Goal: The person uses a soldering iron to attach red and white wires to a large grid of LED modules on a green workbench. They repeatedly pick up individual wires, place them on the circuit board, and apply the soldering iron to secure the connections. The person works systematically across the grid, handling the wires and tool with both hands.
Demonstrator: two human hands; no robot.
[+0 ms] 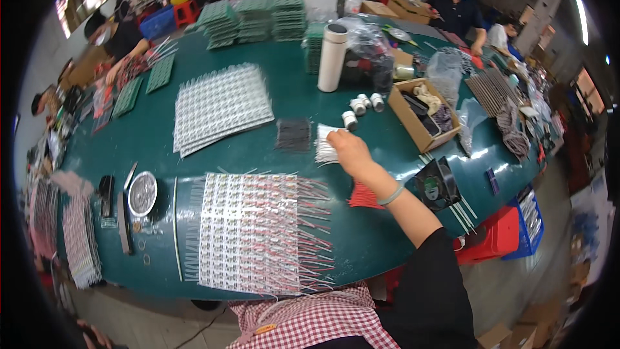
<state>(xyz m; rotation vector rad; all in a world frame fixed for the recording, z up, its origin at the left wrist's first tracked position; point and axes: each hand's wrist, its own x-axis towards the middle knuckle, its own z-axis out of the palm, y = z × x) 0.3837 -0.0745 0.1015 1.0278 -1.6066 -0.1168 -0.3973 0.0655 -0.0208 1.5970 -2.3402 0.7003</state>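
Across the scene spreads a dark green table (152, 152), its surface glossy. On its near side, left of the right forearm, lies a broad white panel (248, 232) set with rows of small parts, red and pale wires fanning out from its right edge. Farther off and to the left, a stack of white sheets (223, 106) sits at a slant.

The right arm, in a black sleeve to the elbow, reaches from the near right toward the middle of the table. Its right hand (352, 152) is palm down, back of the hand up, with the fingers bent down onto a bundle of white wires (324, 148); whether they are pinching any of it I cannot tell. I cannot tell the left hand's grip either.

The white bundle lies flat mid-table, its thin strands side by side and ragged at the near end, the hand covering its right part. Just left of it is a squarish black bundle (294, 134); nearer, a red bundle (363, 197) shows partly from beneath the wrist, by a pale green bracelet (391, 195)
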